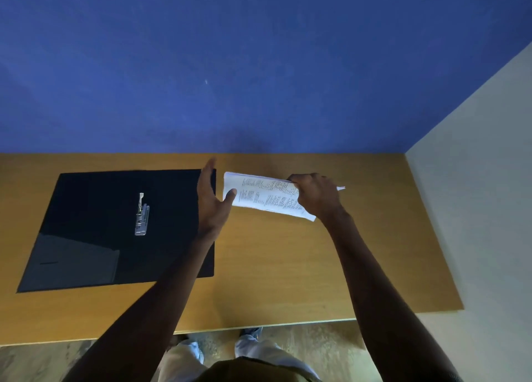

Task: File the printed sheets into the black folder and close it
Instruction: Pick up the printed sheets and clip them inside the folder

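The black folder (95, 226) lies open and flat on the left half of the wooden table (282, 266), with its silver spring clip (141, 215) in the middle. To its right, the printed sheets (263, 196) are held above the table as a stack. My right hand (315, 196) grips the stack's right end. My left hand (211, 197) is spread open at the stack's left edge, with its thumb touching the paper and its fingers over the folder's right edge.
A blue wall rises directly behind the table. A pale wall (475, 180) runs along the table's right edge. The table's front edge is near my legs, with my shoes (250, 331) on the floor below.
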Demonstrator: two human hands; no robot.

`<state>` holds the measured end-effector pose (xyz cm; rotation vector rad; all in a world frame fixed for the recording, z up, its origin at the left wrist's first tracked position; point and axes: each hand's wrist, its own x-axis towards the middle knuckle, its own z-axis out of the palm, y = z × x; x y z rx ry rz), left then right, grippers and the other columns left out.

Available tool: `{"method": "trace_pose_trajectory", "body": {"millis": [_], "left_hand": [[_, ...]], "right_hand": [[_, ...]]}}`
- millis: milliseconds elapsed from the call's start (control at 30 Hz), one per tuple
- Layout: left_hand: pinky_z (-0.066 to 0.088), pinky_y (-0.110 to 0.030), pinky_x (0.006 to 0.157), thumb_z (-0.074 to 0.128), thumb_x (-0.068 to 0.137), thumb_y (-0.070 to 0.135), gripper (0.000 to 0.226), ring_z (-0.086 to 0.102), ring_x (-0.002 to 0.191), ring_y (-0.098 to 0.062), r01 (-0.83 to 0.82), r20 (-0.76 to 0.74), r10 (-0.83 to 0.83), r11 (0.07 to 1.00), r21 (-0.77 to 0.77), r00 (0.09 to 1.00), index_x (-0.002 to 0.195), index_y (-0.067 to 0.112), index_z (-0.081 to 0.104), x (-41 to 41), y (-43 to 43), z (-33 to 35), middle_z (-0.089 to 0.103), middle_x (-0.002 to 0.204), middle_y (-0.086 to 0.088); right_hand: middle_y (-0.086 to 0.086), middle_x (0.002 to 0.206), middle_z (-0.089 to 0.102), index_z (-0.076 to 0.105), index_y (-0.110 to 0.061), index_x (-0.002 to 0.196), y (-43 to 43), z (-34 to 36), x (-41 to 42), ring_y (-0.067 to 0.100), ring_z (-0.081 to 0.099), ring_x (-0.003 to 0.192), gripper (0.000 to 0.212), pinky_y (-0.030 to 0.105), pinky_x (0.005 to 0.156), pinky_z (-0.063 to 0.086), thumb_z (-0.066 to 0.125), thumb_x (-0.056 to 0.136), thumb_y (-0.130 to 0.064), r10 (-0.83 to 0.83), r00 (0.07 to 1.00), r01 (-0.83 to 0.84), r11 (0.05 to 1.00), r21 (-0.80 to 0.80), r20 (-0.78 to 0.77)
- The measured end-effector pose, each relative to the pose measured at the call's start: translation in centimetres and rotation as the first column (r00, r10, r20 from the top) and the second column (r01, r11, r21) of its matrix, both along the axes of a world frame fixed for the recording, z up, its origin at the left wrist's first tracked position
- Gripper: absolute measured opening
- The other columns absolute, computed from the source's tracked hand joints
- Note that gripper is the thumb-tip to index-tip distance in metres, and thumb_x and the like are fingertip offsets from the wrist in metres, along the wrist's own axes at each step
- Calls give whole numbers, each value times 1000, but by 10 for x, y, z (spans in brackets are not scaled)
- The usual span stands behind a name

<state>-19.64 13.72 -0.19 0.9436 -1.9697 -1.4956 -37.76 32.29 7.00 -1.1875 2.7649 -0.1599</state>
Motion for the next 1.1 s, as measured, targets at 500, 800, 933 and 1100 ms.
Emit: {"method": "trace_pose_trajectory", "body": {"millis": [500, 800, 933, 1100], "left_hand": [[59, -70, 91, 74, 103, 16, 21, 77, 99, -46, -73, 109, 52, 978, 198, 993, 113, 0, 81, 4, 8, -14, 79, 110, -31], [62, -56, 97, 63, 110, 19, 29, 77, 115, -33, 24, 123, -41, 991, 133, 992, 133, 5, 72, 0, 7, -4, 80, 122, -11], [64, -37, 87, 63, 110, 21, 29, 78, 115, -26, -13, 79, 3, 992, 123, 997, 134, 8, 73, -1, 0, -5, 80, 123, -6], [64, -49, 96, 63, 110, 16, 30, 77, 119, -30, -4, 118, -16, 985, 172, 993, 135, 5, 72, -1, 6, -12, 79, 125, -10]], "right_hand": [[11, 105, 82, 83, 0, 115, 74, -22, -29, 17, 71, 91, 22, 21, 77, 54, 75, 94, 3, -123, 791, 378, 868, -321, 599], [27, 133, 74, 70, 10, 136, 68, -59, 19, 36, 73, 122, 36, 56, 110, 56, 71, 100, 5, -222, 567, 674, 679, -291, 793], [22, 134, 75, 70, 8, 137, 64, -54, 10, 34, 73, 126, 37, 52, 112, 57, 71, 100, 4, -199, 612, 645, 686, -337, 765], [23, 134, 74, 69, 9, 138, 65, -63, 13, 38, 72, 128, 37, 51, 111, 58, 69, 101, 6, -217, 592, 658, 686, -310, 776]]}}
